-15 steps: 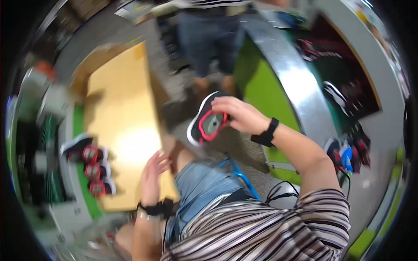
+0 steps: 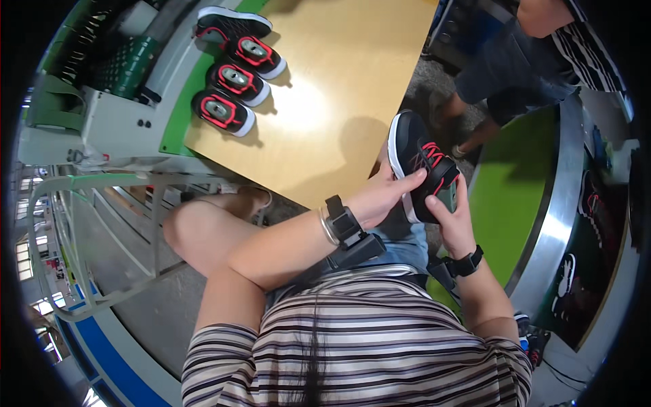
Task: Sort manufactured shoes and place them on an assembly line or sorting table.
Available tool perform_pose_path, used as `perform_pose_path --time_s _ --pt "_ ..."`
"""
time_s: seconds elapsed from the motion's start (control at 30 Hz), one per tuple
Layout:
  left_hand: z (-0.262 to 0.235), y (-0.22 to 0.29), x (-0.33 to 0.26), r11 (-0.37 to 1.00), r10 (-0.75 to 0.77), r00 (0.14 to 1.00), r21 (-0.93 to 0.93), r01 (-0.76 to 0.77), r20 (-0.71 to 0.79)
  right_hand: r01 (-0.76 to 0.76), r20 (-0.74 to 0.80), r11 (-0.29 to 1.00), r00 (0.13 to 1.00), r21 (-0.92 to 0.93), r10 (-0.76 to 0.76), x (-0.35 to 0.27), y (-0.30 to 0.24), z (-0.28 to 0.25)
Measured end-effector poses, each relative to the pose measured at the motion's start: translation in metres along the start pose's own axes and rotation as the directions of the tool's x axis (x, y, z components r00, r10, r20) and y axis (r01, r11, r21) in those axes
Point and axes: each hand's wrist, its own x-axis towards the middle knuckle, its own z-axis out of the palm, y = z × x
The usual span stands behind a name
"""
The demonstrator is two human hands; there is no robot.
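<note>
Black sneaker point(image 2: 409, 139), white sole, red laces, is up in both hands, just off the near right corner of the tan tabletop point(image 2: 339, 88), in front of the torso. Toe points away from the wearer, sole edge faces left, opening is at the near right with a grey-green insole point(image 2: 449, 194) partly visible. Left hand point(image 2: 380, 197) grips it from the left: thumb laid over by the laces, fingers mostly hidden behind the shoe, so can't tell exactly how they close. Right hand point(image 2: 454, 220) pinches the collar end, thumb on the near side, fingers along the far right side. Black strap point(image 2: 346, 224) on the left wrist, another black strap point(image 2: 466, 263) on the right. Four more black-and-red sneakers point(image 2: 236, 79) sit in a row at the tabletop's left edge by a green strip point(image 2: 182, 125); farthest one is side-on, other three show their openings. Right of the hands: green panel point(image 2: 505, 186) with a curved metal edge point(image 2: 548, 234), then a dark recess with shoes point(image 2: 566, 281). Co-worker point(image 2: 519, 71) in dark shorts stands upper right. Pale tubular frame point(image 2: 154, 224) lower left.
</note>
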Motion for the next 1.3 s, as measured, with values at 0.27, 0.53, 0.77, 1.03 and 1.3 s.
perform_pose_path --time_s 0.27,0.53,0.77,1.03,1.3 --pt "-0.039 -0.041 0.058 0.891 -0.244 0.968 -0.379 0.25 0.064 -0.179 0.167 0.983 0.969 -0.026 0.181 0.012 0.021 -0.042" --pt "-0.039 -0.052 0.047 0.923 -0.176 0.978 -0.364 0.124 -0.114 -0.213 0.28 0.976 0.935 -0.047 0.217 0.033 0.032 -0.052" --pt "-0.039 -0.051 0.046 0.912 -0.21 0.97 -0.381 0.15 -0.119 -0.106 0.296 0.966 0.939 -0.236 0.175 0.038 0.012 -0.051" --pt "-0.042 -0.047 0.046 0.891 -0.227 0.973 -0.413 0.187 -0.049 -0.069 0.248 0.877 0.946 -0.476 0.209 0.04 -0.019 -0.037" --pt "-0.041 -0.034 0.051 0.9 -0.308 0.949 -0.347 0.265 -0.074 0.311 0.404 0.572 0.914 -0.759 0.038 0.057 -0.035 -0.035"
